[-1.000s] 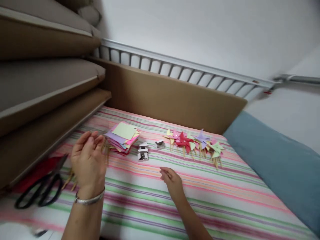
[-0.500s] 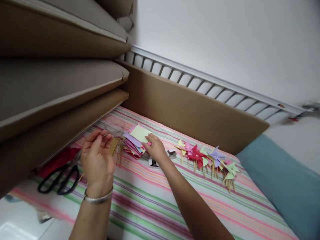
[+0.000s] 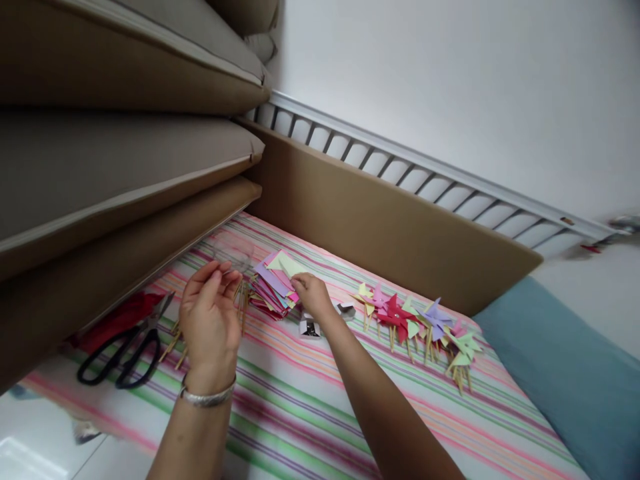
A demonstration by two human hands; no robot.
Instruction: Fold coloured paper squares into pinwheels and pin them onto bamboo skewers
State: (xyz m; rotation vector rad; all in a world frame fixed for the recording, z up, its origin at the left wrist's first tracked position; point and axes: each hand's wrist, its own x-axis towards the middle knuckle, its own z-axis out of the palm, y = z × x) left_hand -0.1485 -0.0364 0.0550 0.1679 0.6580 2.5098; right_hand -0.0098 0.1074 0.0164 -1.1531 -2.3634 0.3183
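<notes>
My right hand (image 3: 313, 293) pinches the near corner of a pale green paper square (image 3: 284, 262), which bends up a little. Below it lies a fanned stack of coloured paper (image 3: 270, 287) in purple, pink and other colours. My left hand (image 3: 210, 320), with a silver bangle at the wrist, is raised palm up beside the stack. Its thumb and fingers come together, and whatever may be between the tips cannot be made out. Wooden sticks (image 3: 243, 308) lie partly hidden behind that hand. Close to my right wrist sit a small white box with dark contents (image 3: 310, 329) and a second small box (image 3: 346, 311).
Black-handled scissors (image 3: 131, 348) lie at the left by a red bag (image 3: 113, 321). A row of paper pinwheels on sticks (image 3: 397, 317) rests on the striped cloth (image 3: 310, 393) at right. Stacked cushions (image 3: 125, 173) overhang the left side; a brown board (image 3: 380, 213) stands behind.
My right hand has closed from a spread reach over the stack into a pinch, and the pale green sheet now bends at its corner. The left hand stays raised in much the same pose.
</notes>
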